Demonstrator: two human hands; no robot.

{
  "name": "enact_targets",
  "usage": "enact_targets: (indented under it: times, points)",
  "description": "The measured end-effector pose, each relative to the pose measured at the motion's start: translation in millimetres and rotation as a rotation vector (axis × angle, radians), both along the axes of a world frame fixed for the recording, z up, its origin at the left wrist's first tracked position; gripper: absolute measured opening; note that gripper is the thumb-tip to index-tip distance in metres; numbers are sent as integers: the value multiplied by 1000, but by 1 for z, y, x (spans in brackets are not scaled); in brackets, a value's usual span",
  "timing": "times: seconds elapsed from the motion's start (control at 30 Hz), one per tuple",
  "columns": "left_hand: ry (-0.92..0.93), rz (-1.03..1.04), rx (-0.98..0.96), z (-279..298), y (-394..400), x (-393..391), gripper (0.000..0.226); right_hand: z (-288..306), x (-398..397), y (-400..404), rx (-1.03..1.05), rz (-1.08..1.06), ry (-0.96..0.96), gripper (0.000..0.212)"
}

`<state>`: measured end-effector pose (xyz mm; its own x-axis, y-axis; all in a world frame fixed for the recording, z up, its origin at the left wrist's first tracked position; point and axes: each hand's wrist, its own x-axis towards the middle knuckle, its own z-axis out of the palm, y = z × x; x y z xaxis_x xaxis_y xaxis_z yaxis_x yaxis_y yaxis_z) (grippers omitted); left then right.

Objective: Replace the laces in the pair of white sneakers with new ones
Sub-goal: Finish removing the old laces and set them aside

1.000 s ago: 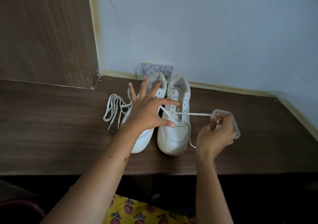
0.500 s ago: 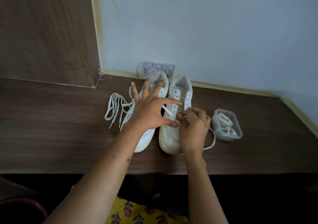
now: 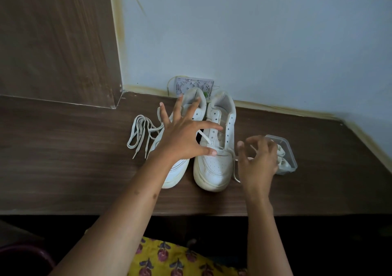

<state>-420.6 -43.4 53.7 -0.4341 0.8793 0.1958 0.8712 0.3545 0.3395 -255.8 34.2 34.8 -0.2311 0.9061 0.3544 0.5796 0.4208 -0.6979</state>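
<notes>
Two white sneakers stand side by side on the wooden table [image 3: 63, 165], toes toward me. My left hand [image 3: 182, 140] lies spread over the left sneaker [image 3: 178, 169], with its thumb pressing the toe of the right sneaker [image 3: 214, 167]. A white lace [image 3: 204, 137] crosses the right sneaker's lowest eyelets. One strand runs off the shoe's right side into my right hand [image 3: 257, 163]. That hand hovers just right of the shoe with its fingers curled around the strand.
A loose bundle of white laces [image 3: 140, 133] lies on the table left of the sneakers. A small clear plastic box [image 3: 289, 156] holding more lace sits at the right, partly behind my right hand. A socket plate [image 3: 194, 84] is on the wall behind the shoes.
My right hand pulled the lace out to the right, came back to the right sneaker's eyelets, and has now moved right again. My left hand stayed spread on the shoes.
</notes>
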Motion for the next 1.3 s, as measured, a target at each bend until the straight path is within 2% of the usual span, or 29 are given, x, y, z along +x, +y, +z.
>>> enact_targets:
  times: [0.13, 0.23, 0.37, 0.53, 0.6, 0.63, 0.7, 0.8, 0.87, 0.9, 1.0, 1.07, 1.23, 1.3]
  points:
    - [27, 15, -3, -3, 2, 2, 67, 1, -1, -2, -90, 82, -275, 25]
    - [43, 16, 1, -4, 3, 3, 70, -3, -3, -1, -33, 105, -292, 17]
    - [20, 21, -3, -1, 3, 4, 69, -2, -3, 2, 20, 9, -159, 7]
    - [-12, 19, -16, 0, 1, 2, 68, 9, 28, 19, 75, -502, 193, 5]
    - [-2, 18, -22, 0, 0, 3, 69, 9, 37, 22, 64, -586, 182, 8]
    - [6, 17, -22, 0, 0, 3, 69, 8, 37, 22, 49, -577, 145, 15]
    - [12, 20, -21, 1, 0, 4, 69, 7, 32, 19, 59, -423, 84, 27]
    - [2, 23, -21, 1, -1, 5, 69, 1, 15, 10, 82, -49, -112, 18]
    - [2, 28, -22, 2, -1, 5, 69, -6, 6, 5, 28, 127, -284, 24]
    - [6, 29, -27, 2, -1, 5, 69, -8, 3, 4, 3, 165, -316, 25]
    - [1, 30, -34, 2, 0, 4, 68, -10, 1, 7, 11, 169, -258, 14]
    - [-4, 29, -33, 2, 0, 3, 68, -6, 4, 10, 16, 77, -174, 9]
    - [0, 27, -28, 1, 0, 2, 69, 5, 27, 21, 31, -455, 234, 8]
    - [4, 24, -28, 1, -1, 3, 69, 5, 30, 22, 37, -518, 241, 8]
